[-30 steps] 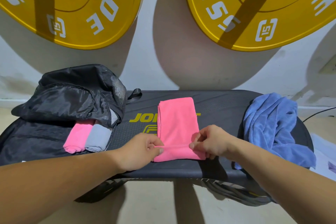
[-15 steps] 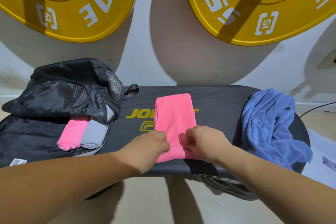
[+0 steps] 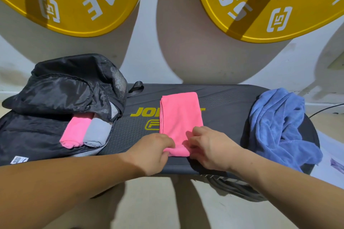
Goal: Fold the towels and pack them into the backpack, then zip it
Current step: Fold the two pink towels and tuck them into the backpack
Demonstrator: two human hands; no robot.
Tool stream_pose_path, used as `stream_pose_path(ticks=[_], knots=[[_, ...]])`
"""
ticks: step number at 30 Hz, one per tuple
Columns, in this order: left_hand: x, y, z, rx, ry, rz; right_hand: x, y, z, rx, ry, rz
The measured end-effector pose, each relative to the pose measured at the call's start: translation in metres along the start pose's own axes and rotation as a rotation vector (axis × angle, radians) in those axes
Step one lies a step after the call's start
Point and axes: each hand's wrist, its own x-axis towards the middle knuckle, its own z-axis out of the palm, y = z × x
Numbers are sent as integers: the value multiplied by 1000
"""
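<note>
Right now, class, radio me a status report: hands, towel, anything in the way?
Both hands on pink towel, rolling its near end, grip closed. Blue towel unfolded at right. Backpack open, two rolls inside. Nothing blocking.

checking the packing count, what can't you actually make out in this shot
Head view only:
- Inside of the backpack: its black flap covers the far ends of the rolled pink towel and grey towel; any others are hidden.
- Near end of the pink towel on the bench: left hand and right hand cover it.
- Blue towel: crumpled, count unclear.
- Bench logo: towel hides the middle letters.
</note>
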Motion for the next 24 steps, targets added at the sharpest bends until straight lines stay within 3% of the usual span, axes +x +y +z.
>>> stream_pose_path(ticks=[5,7,10,12,16,19,24], knots=[[11,-12,-2,-393,69,-325,11,9,0,305,-62,336],[15,-11,1,-442,113,-398,13,15,-2,425,-73,467],[16,-14,0,-342,172,-366,15,18,-1,447,-53,544],[15,-19,-3,-194,165,-233,15,17,-1,430,-6,561],[11,-11,4,279,17,115,14,12,6,-3,152,351],[4,0,5,334,-29,112,13,1,16,-303,209,114],[6,-8,5,278,-48,44,-1,5,29,-329,348,5]])
